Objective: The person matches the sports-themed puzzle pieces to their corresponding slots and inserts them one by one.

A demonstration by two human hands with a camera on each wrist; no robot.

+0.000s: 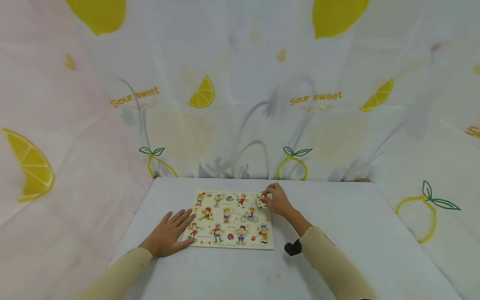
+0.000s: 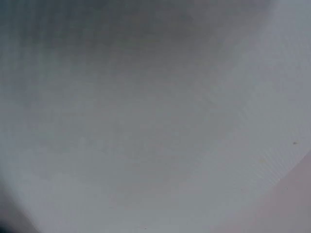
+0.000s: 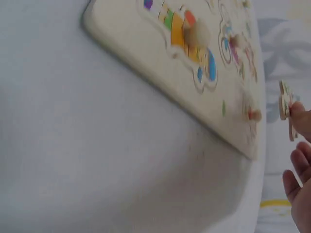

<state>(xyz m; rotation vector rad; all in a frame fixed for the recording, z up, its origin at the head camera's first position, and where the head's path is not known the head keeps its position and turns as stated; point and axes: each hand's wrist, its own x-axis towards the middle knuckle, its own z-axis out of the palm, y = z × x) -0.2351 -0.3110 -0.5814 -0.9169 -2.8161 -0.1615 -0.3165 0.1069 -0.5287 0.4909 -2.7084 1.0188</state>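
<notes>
A wooden knob puzzle board (image 1: 221, 246) with sports figures lies on the white table. My right hand (image 1: 279, 201) pinches a cut-out puzzle piece (image 1: 260, 204) over the board's far right corner. In the right wrist view that piece (image 3: 283, 103) is raised off the board, seen nearly edge-on beside the thumb. Several figure pieces with round knobs sit in the board, among them a cyclist (image 1: 249, 215) and a blue-capped figure (image 1: 263, 233). My left hand (image 1: 168, 233) lies flat with spread fingers, its fingertips at the board's left edge. The left wrist view shows only blurred pale cloth.
A white cloth covers the table (image 1: 232, 275). Behind it hangs a pale curtain (image 1: 240, 125) printed with lemons and lettering. A dark heart-shaped thing (image 1: 293, 248) is beside the right sleeve.
</notes>
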